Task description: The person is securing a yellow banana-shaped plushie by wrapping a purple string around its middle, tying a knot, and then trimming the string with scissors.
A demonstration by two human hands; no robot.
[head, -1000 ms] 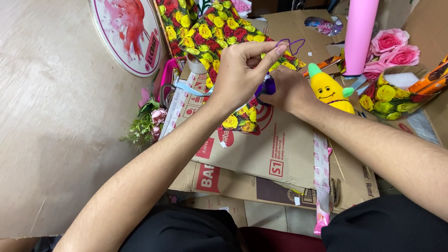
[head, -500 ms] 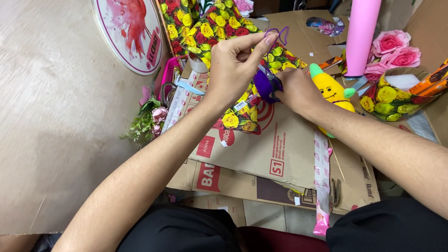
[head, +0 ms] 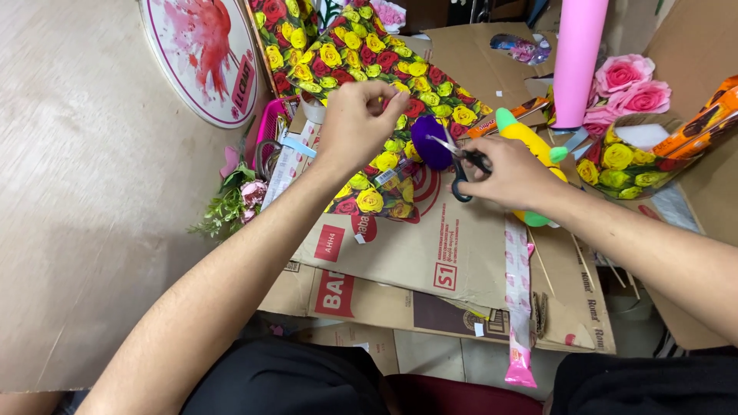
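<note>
Left hand (head: 360,121) raised over the rose-patterned wrapping paper (head: 384,92), fingers curled shut with thumb and fingertips pinched together; whatever sits in the pinch too small to make out. Right hand (head: 513,173) closed around the black handles of small scissors (head: 460,163), blades slightly parted and pointing toward the purple pom-pom (head: 429,142), which sits between the two hands, just beside the blade tips, resting on the paper. Hands apart, pom-pom between them.

Beneath the hands, flattened cardboard boxes (head: 430,253) spread over the floor, their near edge by the person's knees. Behind the right hand, a yellow plush toy (head: 530,142) with green ends, partly hidden by the knuckles. Upright pink roll (head: 578,61) near the far right corner of the cardboard, pink fabric roses (head: 626,84) just beside it. Round white board with red splash (head: 204,58) leaning at the far left. Small sprig of artificial flowers (head: 234,200) off the cardboard's left edge. Pink patterned strip (head: 519,307) lying along the cardboard toward the near edge.
</note>
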